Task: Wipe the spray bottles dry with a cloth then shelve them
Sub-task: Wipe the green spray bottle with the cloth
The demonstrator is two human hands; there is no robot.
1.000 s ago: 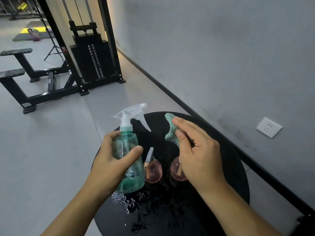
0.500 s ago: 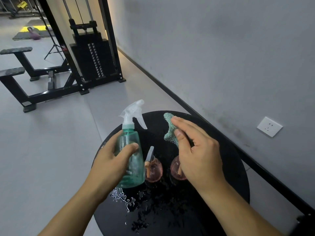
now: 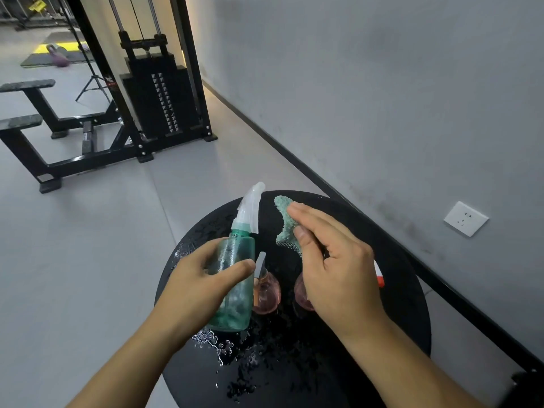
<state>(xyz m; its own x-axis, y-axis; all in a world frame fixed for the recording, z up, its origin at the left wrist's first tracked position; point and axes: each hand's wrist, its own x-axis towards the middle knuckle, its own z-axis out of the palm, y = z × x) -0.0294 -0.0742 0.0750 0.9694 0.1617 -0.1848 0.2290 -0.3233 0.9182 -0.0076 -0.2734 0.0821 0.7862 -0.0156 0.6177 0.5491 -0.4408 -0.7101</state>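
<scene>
The green spray bottle [image 3: 235, 278], wet with droplets, is gripped round its body by the left hand [image 3: 200, 290] above the bench's [image 3: 397, 304] left side; since half a second ago its white nozzle has swung to point away. The right hand [image 3: 332, 266] pinches the teal cloth [image 3: 287, 222] just beside the bottle, as before. Two pink bottles [image 3: 266, 293] stand mid-bench; water [image 3: 217, 346] pools near the front edge.

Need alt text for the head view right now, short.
Left hand grips a wet green spray bottle over a round black table; right hand pinches a green cloth beside it. Two pink bottles stand below among water drops.
</scene>
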